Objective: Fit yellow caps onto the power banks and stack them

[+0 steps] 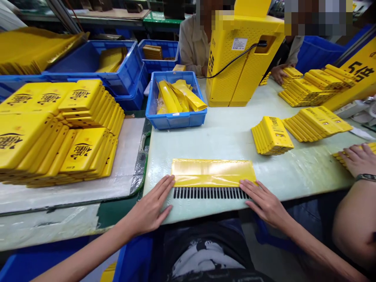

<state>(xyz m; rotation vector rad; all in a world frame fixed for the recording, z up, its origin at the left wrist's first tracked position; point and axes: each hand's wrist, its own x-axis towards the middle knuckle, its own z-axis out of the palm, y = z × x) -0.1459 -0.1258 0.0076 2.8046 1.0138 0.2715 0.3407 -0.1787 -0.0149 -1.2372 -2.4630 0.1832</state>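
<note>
A glossy yellow sheet (213,172) lies flat on the pale table (223,137), with a row of black ribs (210,192) along its near edge. The left hand (148,201) and right hand (266,203) rest open and flat at its two ends, gripping nothing. The right fingers hide one corner, and glare obscures the sheet's surface. Beyond, a blue crate (176,121) contains loose yellow strips (176,98). At right, a co-worker's hand (360,158) rests on yellow panels (370,147).
</note>
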